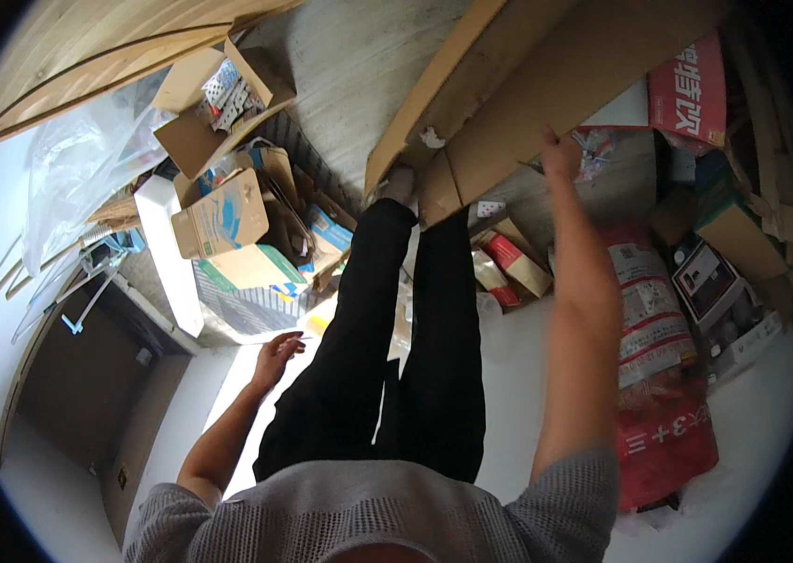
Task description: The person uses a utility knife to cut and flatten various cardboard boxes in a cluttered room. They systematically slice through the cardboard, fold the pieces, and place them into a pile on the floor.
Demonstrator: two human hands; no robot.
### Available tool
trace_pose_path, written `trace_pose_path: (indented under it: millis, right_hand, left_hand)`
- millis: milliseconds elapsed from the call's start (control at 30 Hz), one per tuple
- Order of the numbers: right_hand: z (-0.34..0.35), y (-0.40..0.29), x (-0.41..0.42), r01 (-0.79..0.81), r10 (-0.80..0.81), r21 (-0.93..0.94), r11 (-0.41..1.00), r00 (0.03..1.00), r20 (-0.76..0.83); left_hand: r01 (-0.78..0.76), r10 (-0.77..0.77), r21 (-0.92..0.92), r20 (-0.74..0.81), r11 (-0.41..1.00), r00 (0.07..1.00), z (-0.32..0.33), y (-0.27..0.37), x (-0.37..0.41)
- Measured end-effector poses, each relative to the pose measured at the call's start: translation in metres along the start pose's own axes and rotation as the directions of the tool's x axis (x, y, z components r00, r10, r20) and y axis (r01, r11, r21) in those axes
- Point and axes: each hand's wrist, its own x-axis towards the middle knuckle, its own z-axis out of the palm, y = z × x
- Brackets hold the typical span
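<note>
My right hand grips the near edge of a long folded piece of brown cardboard, its thumb lying over the face. The cardboard runs from the upper right down to my foot, and a torn white scrap clings to it. Beside my left thigh hangs my left hand, with its fingers bent. A thin pale sliver shows at those fingertips, too small to tell what it is. Closest to that hand is a cardboard box crammed with flattened cartons.
At upper left, an open carton holds playing cards. Clear plastic sheeting and blue-tipped hangers are at left. To my right lie a red-and-white sack, a small carton and a red printed bag.
</note>
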Motion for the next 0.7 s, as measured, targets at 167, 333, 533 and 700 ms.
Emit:
trace_pose_path:
  millis: [167, 333, 533, 700]
  right_hand:
    - [0.009, 0.026, 0.008, 0.021, -0.016, -0.025, 0.999, 0.981, 0.195]
    - [0.009, 0.011, -0.001, 0.06, -0.067, 0.044, 0.997, 0.982, 0.177]
    - [-0.002, -0.018, -0.013, -0.042, 0.046, -0.022, 0.999, 0.982, 0.184]
    - [-0.005, -0.027, -0.017, -0.112, 0.12, -0.046, 0.993, 0.965, 0.235]
  left_hand:
    - [0.122, -0.125, -0.075, -0.047, 0.99, 0.991, -0.001, -0.008, 0.003]
    - [0.064, -0.053, -0.171, 0.071, 0.983, 0.996, 0.024, 0.011, -0.003]
    - [-0.1, 0.107, -0.12, 0.046, 0.988, 0.993, 0.048, 0.053, -0.003]
    - [-0.145, 0.145, -0.001, -0.034, 0.989, 0.989, 0.034, 0.072, -0.008]
